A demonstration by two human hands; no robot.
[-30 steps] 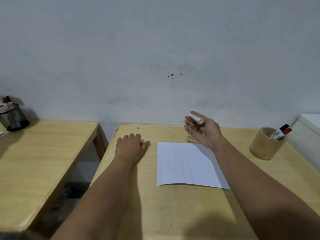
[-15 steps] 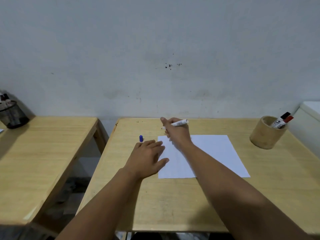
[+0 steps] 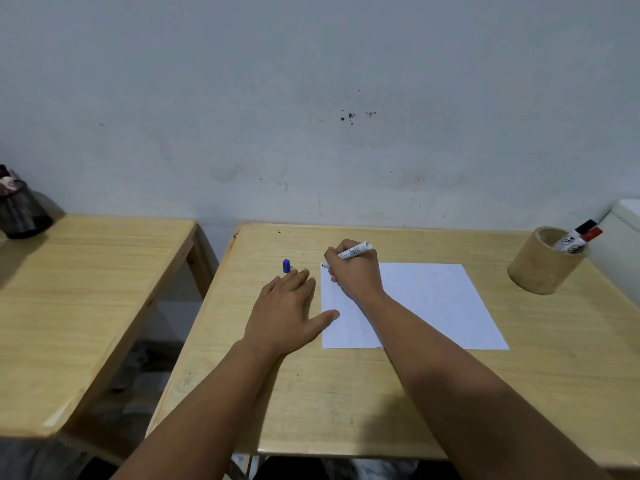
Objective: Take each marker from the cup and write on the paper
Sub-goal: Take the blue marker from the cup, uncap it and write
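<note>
While the tip meets the paper's far-left corner:
Right hand (image 3: 356, 271): grips marker (image 3: 355, 251); barcode label, unreadable.
Left hand (image 3: 289, 308): flat, released, thumb on paper (image 3: 433, 303).
Cap (image 3: 286, 266): beside fingertips.
Cup (image 3: 545, 261): far right worktop (image 3: 346, 403) edge, markers inside.

Our left hand (image 3: 285, 311) lies flat, palm down, fingers spread, thumb out. Our right hand (image 3: 355, 271) is curled in a writing grip, forearm crossing inward.

Classroom-like room: plain wooden desks (image 3: 346, 393), pen holders (image 3: 20, 213).
</note>
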